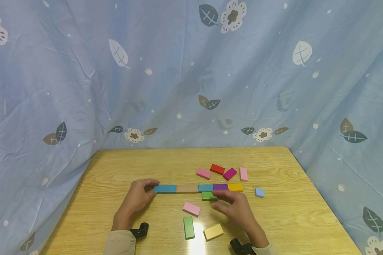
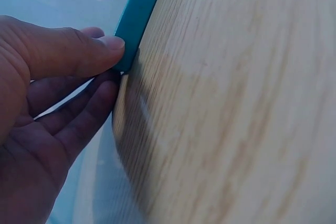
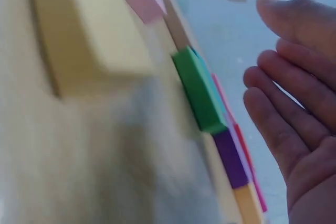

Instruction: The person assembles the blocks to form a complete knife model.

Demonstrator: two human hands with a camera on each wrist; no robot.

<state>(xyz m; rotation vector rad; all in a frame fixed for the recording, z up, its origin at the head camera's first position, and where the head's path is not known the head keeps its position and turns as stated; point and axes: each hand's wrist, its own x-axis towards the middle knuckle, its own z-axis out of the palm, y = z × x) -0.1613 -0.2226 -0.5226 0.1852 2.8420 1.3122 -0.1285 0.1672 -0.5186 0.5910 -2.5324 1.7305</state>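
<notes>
A row of coloured blocks lies across the table: a long blue block (image 1: 166, 189), a tan block (image 1: 187, 188), a short blue block (image 1: 205, 188), a purple block (image 1: 220, 187) and an orange block (image 1: 235, 187). My left hand (image 1: 138, 196) pinches the long blue block at its left end, thumb on the near side, as the left wrist view also shows. Against the row's near side sits a green block (image 1: 208, 196). Just right of it hovers my right hand (image 1: 234, 205), thumb and fingers apart with nothing between them in the right wrist view (image 3: 299, 82).
Behind the row lie a red block (image 1: 217, 169), a magenta block (image 1: 229, 174) and two pink ones. A small light-blue block (image 1: 260, 192) is off to the right. Nearer me are a pink block (image 1: 191, 209), another green block (image 1: 189, 227) and a yellow block (image 1: 213, 232).
</notes>
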